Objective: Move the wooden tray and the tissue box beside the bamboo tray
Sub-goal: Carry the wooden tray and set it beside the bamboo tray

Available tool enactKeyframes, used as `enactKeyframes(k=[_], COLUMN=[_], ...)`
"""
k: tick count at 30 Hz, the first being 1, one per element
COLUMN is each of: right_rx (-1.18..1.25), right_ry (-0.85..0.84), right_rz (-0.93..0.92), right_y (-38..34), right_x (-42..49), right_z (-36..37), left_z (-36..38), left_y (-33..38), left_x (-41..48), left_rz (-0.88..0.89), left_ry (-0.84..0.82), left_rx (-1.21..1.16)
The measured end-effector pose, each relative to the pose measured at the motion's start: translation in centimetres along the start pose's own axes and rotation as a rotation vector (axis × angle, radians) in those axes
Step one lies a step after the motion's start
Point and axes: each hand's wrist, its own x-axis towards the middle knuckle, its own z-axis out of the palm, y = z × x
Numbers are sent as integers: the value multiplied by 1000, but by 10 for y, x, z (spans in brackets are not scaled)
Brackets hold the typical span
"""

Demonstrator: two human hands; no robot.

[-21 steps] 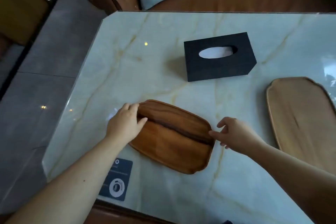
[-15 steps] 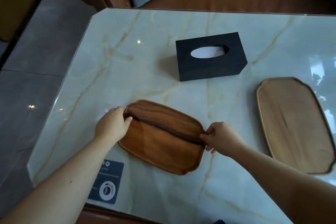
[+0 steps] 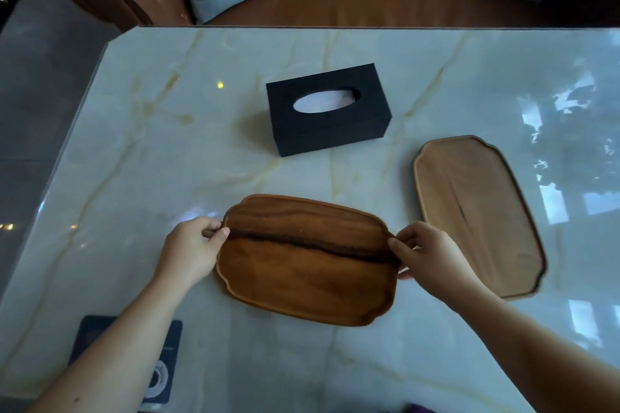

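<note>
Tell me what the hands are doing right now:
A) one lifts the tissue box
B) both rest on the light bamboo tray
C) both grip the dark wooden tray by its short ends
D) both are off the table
C: the left hand and right hand each pinch one short end of the wooden tray.

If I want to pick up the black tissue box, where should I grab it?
Probably grip the tissue box by its two long walls, coming straight down from above. It sits flat and alone on the marble table, nothing crowding it. Avoid the oval opening on top.
</note>
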Motion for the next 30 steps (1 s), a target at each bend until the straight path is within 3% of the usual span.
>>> enactKeyframes(k=[9, 23, 30], right_rx=[172, 412, 545], right_ry=[188, 137, 95], right_rz=[-9, 139, 207], right_y=[52, 132, 141], right_x=[4, -26, -34], right_z=[-80, -140, -131], left_z=[53, 105, 156], left_y=[87, 294, 348], left_x=[-22, 7, 24], left_rz=[43, 556, 581], left_ry=[-50, -64, -130], left_rx=[-70, 317, 432])
